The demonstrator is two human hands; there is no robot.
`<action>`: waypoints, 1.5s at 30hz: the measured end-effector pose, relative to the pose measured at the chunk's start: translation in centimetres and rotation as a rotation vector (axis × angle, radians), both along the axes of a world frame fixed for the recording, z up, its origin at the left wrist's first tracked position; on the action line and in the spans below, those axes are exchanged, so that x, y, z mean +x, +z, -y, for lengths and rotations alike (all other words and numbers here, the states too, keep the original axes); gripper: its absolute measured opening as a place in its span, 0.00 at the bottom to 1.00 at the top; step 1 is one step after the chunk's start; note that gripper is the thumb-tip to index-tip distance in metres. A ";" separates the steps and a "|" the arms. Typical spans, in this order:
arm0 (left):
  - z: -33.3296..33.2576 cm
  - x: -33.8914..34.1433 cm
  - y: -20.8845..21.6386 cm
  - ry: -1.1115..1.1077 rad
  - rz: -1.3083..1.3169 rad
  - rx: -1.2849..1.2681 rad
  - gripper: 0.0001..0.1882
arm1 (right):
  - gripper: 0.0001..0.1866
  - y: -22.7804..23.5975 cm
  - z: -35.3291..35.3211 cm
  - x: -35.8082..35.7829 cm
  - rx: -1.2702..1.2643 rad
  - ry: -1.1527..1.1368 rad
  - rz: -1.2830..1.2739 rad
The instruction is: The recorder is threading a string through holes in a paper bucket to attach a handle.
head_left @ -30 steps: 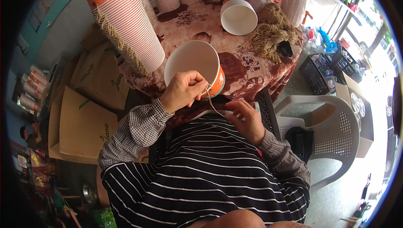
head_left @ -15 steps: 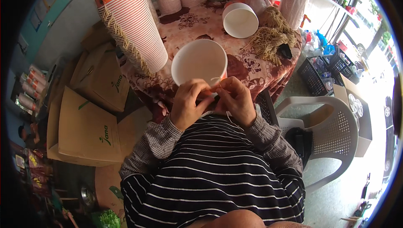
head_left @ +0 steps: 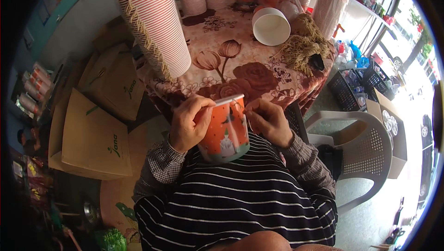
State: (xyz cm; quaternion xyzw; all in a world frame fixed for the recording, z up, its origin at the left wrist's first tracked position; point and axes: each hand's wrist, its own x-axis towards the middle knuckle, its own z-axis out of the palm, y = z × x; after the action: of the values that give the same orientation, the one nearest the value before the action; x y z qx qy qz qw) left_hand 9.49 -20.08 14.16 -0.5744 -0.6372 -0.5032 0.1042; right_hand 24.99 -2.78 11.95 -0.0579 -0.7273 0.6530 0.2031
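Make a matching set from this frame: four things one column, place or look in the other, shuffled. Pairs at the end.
Things
1. orange printed bucket
2. tall stack of buckets
3. cord bundle
4. plastic chair

Place or look
A. tan, toward the right edge of the table
B. pale, with a perforated back
C. between the left hand and the right hand
D. at the table's left side, with pale striped rims

Pairs: 1-C, 2-D, 3-A, 4-B
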 end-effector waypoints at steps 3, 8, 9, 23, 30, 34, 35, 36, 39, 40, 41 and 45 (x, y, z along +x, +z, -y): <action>0.8 0.3 -2.3 0.041 0.096 0.010 0.06 | 0.05 -1.4 0.6 0.0 0.161 -0.001 0.055; 0.2 -0.3 -1.8 0.058 -0.090 0.101 0.10 | 0.05 -2.4 1.3 -0.3 0.443 -0.056 -0.084; -0.2 -0.2 -1.5 0.038 -0.135 0.084 0.11 | 0.05 -2.1 1.4 -0.1 0.445 -0.054 -0.083; -2.5 0.7 1.4 -0.404 -0.178 -0.245 0.18 | 0.07 1.0 0.9 2.1 0.213 -0.019 -0.034; -2.9 0.1 1.6 -0.513 0.109 -0.328 0.10 | 0.07 0.9 0.7 1.6 -0.113 0.034 0.018; -3.3 0.0 0.4 -0.484 0.144 -0.250 0.08 | 0.07 0.8 0.9 1.5 -0.133 0.041 0.011; -3.3 0.0 0.3 -0.483 0.144 -0.249 0.08 | 0.07 0.7 0.9 1.5 -0.131 0.042 0.011; -3.3 0.0 0.2 -0.467 0.142 -0.231 0.08 | 0.07 0.7 0.8 1.5 -0.098 0.036 0.021; -3.2 0.1 -0.1 -0.443 0.171 -0.211 0.08 | 0.08 0.7 0.8 1.5 -0.059 0.031 0.044; -3.2 0.1 -0.2 -0.436 0.202 -0.209 0.08 | 0.08 0.7 0.9 1.5 -0.053 0.030 0.056; -3.1 0.1 -0.3 -0.435 0.203 -0.208 0.08 | 0.08 0.8 0.9 1.5 -0.052 0.031 0.057; -2.9 0.3 -0.3 -0.416 0.246 -0.242 0.08 | 0.08 1.1 1.3 1.5 -0.057 0.033 0.074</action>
State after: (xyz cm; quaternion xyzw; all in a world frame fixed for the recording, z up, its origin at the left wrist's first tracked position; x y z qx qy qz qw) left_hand 9.79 -17.17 13.88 -0.6358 -0.5690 -0.4998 -0.1491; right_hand 26.48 -4.08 13.03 -0.0758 -0.7164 0.6740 0.1634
